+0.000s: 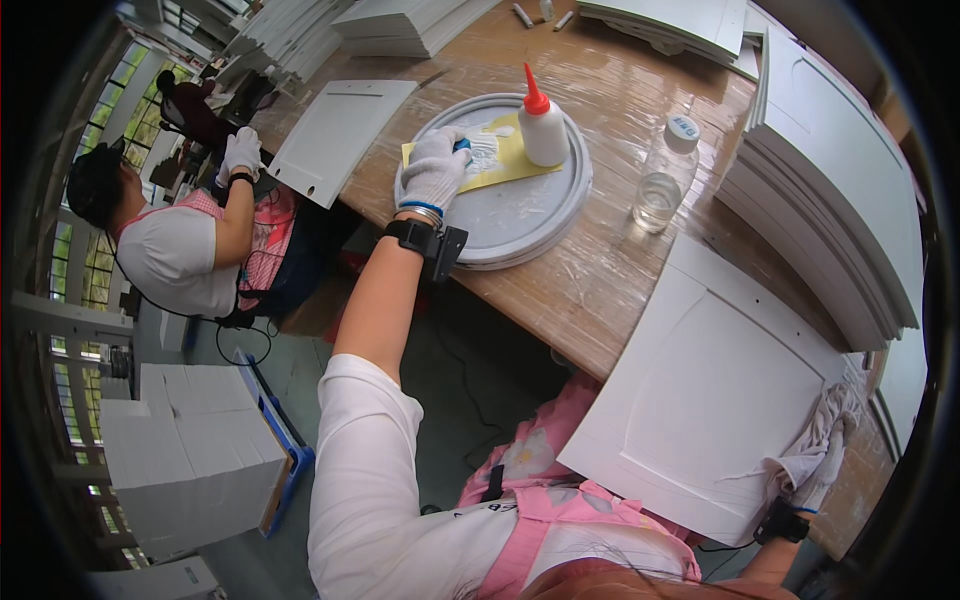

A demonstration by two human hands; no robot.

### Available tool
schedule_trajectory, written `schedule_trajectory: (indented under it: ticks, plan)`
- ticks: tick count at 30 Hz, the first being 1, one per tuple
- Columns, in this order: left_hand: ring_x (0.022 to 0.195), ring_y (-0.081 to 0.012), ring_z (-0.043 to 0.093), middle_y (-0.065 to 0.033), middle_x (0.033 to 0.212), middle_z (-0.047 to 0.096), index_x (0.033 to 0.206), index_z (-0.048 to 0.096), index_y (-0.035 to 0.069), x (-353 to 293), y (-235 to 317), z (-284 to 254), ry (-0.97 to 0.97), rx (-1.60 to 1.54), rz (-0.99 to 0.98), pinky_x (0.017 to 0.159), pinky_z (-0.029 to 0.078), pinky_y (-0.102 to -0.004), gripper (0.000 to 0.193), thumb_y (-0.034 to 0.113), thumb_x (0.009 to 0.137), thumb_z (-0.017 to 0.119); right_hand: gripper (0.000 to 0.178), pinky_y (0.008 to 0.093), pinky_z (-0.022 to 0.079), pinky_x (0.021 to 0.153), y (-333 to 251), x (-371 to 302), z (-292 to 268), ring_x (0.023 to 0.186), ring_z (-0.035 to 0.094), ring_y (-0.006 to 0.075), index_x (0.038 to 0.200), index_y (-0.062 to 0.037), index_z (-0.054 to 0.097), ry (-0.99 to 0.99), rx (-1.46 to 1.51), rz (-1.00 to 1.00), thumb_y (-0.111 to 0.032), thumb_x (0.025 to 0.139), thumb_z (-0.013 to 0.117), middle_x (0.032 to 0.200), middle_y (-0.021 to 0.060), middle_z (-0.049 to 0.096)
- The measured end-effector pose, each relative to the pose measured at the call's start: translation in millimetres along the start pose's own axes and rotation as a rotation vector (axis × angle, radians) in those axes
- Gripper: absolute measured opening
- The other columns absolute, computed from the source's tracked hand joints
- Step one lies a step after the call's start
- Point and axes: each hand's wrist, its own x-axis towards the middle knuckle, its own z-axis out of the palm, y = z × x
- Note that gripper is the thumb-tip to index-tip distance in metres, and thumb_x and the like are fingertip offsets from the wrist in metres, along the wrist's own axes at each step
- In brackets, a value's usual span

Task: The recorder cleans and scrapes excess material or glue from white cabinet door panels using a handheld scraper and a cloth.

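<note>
My left hand point(432, 172), in a white knit glove, reaches over a round grey lid point(505, 222) and is closed around a small tool point(462, 145) whose blue part shows. Its tip lies by white paste point(487, 150) on a yellow sheet point(508, 168). A white squeeze bottle point(543, 135) with a red nozzle stands upright beside the paste. At lower right, my right hand point(803, 492) is gloved and holds a crumpled greyish cloth point(818, 432) at the edge of a white panel point(715, 385). The cloth covers most of its fingers.
A clear bottle point(664, 178), partly filled, stands right of the lid. Stacked white panels point(825, 185) rise at the right; another panel point(340, 135) lies at the left end of the table point(600, 270). A co-worker point(175, 235) stands there. Boxes point(190, 450) sit on the floor.
</note>
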Motion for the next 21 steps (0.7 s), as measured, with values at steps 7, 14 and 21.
schedule_trajectory:
  ticks: [7, 14, 21]
  plan:
    - [0.112, -0.0343, 0.061, -0.0172, 0.12, 0.064, 0.117, 0.066, 0.007, 1.7, -6.2, 6.7, 0.078, 0.005, 0.056, 0.098, 0.048, -0.0412, 0.034, 0.019, 0.085, 0.069, 0.043, 0.0295, 0.042, 0.102, -0.2, 1.1, 1.8, 0.117, 0.055, 0.0166, 0.136, -0.0004, 0.054, 0.009, -0.025, -0.039, -0.025, 0.101, 0.052, 0.131, 0.0095, 0.058]
    - [0.108, -0.0348, 0.061, -0.018, 0.113, 0.064, 0.116, 0.066, 0.01, 0.4, -12.4, 10.5, 0.157, 0.034, 0.029, 0.094, 0.049, -0.0425, 0.033, 0.018, 0.084, 0.07, 0.043, 0.0295, 0.035, 0.109, 7.1, 8.2, -5.1, 0.123, 0.05, 0.0169, 0.138, -0.0005, 0.051, -0.022, 0.128, 0.05, -0.024, 0.102, 0.05, 0.133, 0.0091, 0.056]
    - [0.11, -0.0343, 0.061, -0.0171, 0.121, 0.062, 0.126, 0.059, 0.01, -40.6, 0.2, -3.3, 0.372, -0.174, 0.032, 0.096, 0.049, -0.0418, 0.044, 0.015, 0.085, 0.071, 0.057, 0.0339, 0.047, 0.095, 41.4, 50.1, -35.3, 0.117, 0.056, 0.0204, 0.143, -0.0098, 0.047, -0.233, 0.034, 0.184, -0.046, 0.098, 0.049, 0.135, 0.0118, 0.057]
